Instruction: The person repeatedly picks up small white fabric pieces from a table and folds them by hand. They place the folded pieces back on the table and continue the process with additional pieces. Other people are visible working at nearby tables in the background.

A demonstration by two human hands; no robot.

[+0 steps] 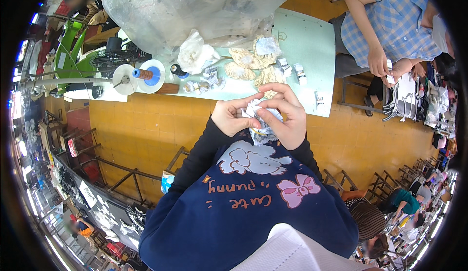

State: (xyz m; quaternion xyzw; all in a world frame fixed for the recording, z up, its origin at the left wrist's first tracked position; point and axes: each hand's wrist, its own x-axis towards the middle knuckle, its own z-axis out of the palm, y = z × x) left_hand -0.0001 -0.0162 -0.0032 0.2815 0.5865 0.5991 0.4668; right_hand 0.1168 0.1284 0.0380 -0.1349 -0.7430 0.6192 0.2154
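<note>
My left hand (230, 118) and my right hand (288, 120) meet in front of my chest, just short of the pale green table (304, 37). Between them they pinch a small crumpled white bundle (263, 135) with dark markings on its lower part. A thin yellow band shows on it near my fingers. What the bundle is made of, I cannot tell. Several cream cloth bundles (240, 71) lie on the table beyond my hands. Small white banded bundles (300, 74) lie to their right.
Left on the table stand a blue-and-white spool (155, 76) with brown thread (142, 74), a dark thread cone (177, 70) and a white plastic bag (197, 51). A large clear plastic sheet (195, 8) covers the far side. At right, a person in a checked shirt (390, 20) handles something white.
</note>
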